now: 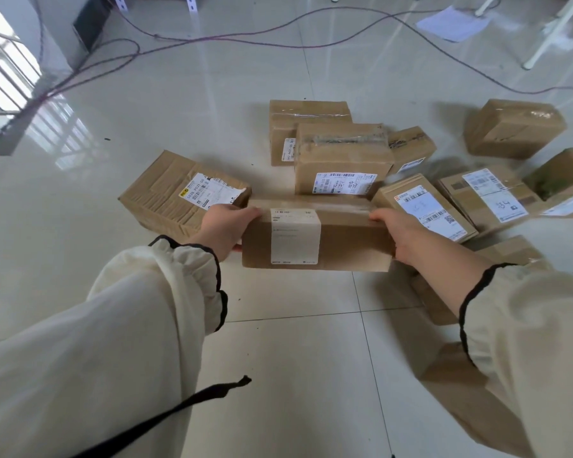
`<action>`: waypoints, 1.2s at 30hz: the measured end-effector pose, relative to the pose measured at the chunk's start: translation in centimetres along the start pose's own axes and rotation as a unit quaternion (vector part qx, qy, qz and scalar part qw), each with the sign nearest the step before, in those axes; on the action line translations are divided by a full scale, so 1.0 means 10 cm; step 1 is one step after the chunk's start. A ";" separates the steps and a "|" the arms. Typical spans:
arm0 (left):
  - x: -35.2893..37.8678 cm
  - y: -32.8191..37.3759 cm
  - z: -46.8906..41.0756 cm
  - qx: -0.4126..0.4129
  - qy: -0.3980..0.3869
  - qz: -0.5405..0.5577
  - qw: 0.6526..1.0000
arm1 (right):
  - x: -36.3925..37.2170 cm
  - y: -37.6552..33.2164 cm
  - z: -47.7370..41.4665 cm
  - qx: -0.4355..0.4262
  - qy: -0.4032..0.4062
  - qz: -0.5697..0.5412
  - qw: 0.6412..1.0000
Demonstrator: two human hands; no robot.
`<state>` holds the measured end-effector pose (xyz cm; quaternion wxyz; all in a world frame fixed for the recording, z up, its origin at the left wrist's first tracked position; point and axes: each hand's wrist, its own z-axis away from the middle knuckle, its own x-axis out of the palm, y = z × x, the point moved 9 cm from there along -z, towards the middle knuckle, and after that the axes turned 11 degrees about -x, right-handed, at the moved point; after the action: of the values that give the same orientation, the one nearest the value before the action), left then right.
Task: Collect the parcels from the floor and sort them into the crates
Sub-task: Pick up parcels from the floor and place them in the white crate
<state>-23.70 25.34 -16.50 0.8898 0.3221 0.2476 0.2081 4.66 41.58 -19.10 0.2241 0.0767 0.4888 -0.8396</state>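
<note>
The person stoops with one parcel (344, 239) caught between both hands. The left hand (224, 231) clasps its left end and the right hand (402, 236) its right end, and the fingers (247, 211) curl over the top edge on each side. The long axis runs straight across from one hand to the other, with the white label (295, 238) between them, so neither hand is nearer. I cannot tell whether it is clear of the floor (295, 325). The other parcels (341, 157) lie just beyond the fingers and off to the right hand's side. No crate is in sight, so I judge the lift will need both hands rising level before any turn.
</note>
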 end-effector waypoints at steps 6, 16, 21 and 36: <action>0.06 -0.07 -0.06 0.012 -0.012 -0.022 1.000 | 0.10 0.11 -0.10 -0.037 -0.068 0.006 0.997; 0.03 -0.24 0.15 -0.040 -0.004 0.058 0.998 | -0.06 0.08 0.28 -0.049 0.001 0.004 0.999; -0.32 0.12 0.81 -0.059 -0.007 0.036 0.998 | -0.34 -0.32 1.03 -0.019 -0.013 -0.004 1.000; -0.37 3.22 4.31 0.007 -0.105 -0.016 0.994 | -3.35 -3.23 3.77 -0.025 0.077 0.088 0.993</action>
<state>-8.69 25.87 35.31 0.9121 0.3440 0.1590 0.1567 23.21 33.04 37.16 0.2603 0.1779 0.5170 -0.7958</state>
